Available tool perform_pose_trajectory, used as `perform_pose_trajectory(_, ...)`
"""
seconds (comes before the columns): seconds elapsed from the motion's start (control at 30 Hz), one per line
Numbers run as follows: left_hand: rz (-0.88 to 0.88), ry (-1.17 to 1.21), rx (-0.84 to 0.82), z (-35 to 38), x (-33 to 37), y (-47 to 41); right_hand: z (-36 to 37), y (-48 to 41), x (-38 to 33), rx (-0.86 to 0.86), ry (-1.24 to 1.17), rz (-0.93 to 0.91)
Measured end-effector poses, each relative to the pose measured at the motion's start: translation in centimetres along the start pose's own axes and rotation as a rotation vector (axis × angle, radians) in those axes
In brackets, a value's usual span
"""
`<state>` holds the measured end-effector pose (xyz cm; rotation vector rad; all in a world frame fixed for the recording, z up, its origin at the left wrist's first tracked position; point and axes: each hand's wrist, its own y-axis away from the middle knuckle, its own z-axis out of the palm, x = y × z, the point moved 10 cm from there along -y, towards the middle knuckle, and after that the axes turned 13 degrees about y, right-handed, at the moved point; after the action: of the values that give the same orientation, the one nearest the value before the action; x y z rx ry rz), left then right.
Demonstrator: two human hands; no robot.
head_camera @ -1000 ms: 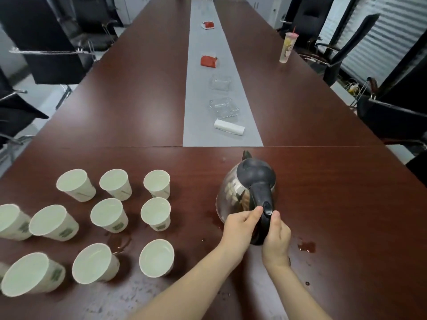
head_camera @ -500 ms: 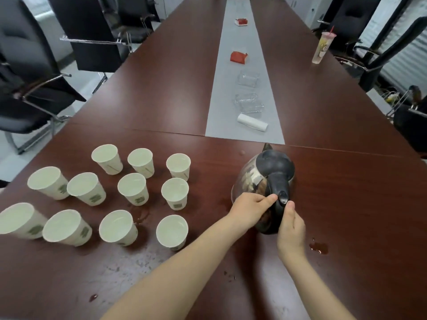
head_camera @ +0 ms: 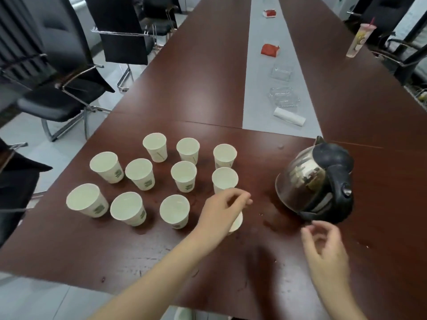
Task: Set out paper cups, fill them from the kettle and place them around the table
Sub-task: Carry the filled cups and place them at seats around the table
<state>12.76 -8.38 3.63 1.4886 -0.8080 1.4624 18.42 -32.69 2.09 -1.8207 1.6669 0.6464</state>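
The left hand [head_camera: 221, 211] is arched over a paper cup [head_camera: 236, 224], grasp not discernible; the right hand [head_camera: 323, 245] is held loosely curled, empty, near the kettle [head_camera: 300, 181]

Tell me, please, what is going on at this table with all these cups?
A person is working at the end of a long table. Their left hand is over the nearest paper cup, partly hiding it, so a grip cannot be confirmed. Their right hand hovers by the kettle, near its handle, holding nothing. The kettle stands upright with small spills beside it. The other cups stand upright in rows to its left, none set out round the table yet.
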Motion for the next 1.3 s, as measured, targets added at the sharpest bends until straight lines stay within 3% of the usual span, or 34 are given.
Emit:
perform_pose_trajectory(0.1,-0.002,0.062,0.08,-4.3,-1.6,2.1,7.1,2.1,-0.9,-0.219,-0.039,-0.052)
perform_pose_trajectory(0.2,-0.032,0.038,0.112,-7.0,-4.7,3.5,12.4,3.7,-1.2,-0.359,-0.084,0.008)
perform_pose_trajectory(0.37,-0.122,0.021,0.177,-9.6,-10.0,5.5,16.1,5.0,-1.6,-0.407,-0.168,0.115)
perform_pose_trajectory(0.53,-0.172,0.111,0.461,-12.7,-13.4,7.2,18.1,4.9,-1.2,-0.414,-0.245,0.183)
perform_pose_trajectory(0.67,-0.177,0.095,0.576,-14.4,-14.0,6.0,19.2,4.5,-1.3,-0.438,-0.279,0.204)
perform_pose_trajectory(0.83,-0.142,0.258,0.537,-14.3,-13.1,2.7,18.8,3.1,-2.9,-0.425,-0.262,0.105)
perform_pose_trajectory(1.03,-0.139,0.162,0.529,-15.1,-12.7,0.9,19.4,2.6,-3.8,-0.4,-0.3,0.062)
perform_pose_trajectory(1.3,-0.059,0.205,0.494,-15.0,-13.2,0.1,19.7,2.6,-3.3,-0.348,-0.347,0.058)
